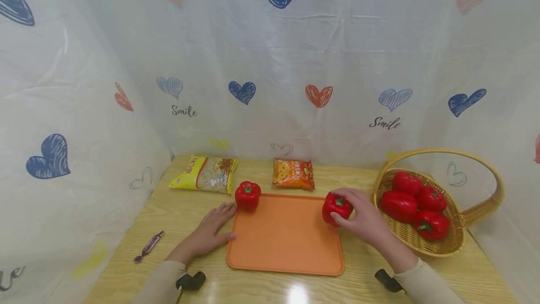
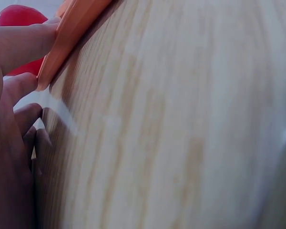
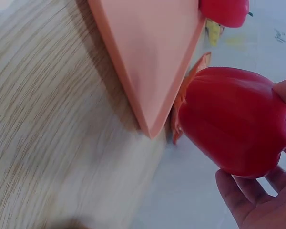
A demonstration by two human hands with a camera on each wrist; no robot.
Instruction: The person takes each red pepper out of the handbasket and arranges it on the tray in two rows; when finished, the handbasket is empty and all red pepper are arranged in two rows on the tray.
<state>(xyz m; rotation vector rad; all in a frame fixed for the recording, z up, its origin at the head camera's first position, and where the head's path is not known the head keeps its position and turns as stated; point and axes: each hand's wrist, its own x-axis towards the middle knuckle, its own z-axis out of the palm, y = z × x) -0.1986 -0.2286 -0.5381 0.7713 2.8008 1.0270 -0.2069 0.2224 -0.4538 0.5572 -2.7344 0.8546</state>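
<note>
The right hand [image 1: 363,215] pinches a red pepper [image 1: 331,214] between thumb and fingers at the far right corner of the orange tray [image 1: 287,238]; pepper-to-tray contact cannot be determined. The left hand [image 1: 211,231], fingers extended, touches the tray's left edge. A second pepper [image 1: 248,197] occupies the far left corner.

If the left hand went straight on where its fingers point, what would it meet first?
Most likely the orange tray, whose edge the left hand seems to touch; close behind is the red pepper at the tray's far left corner, though depth is hard to judge.
</note>
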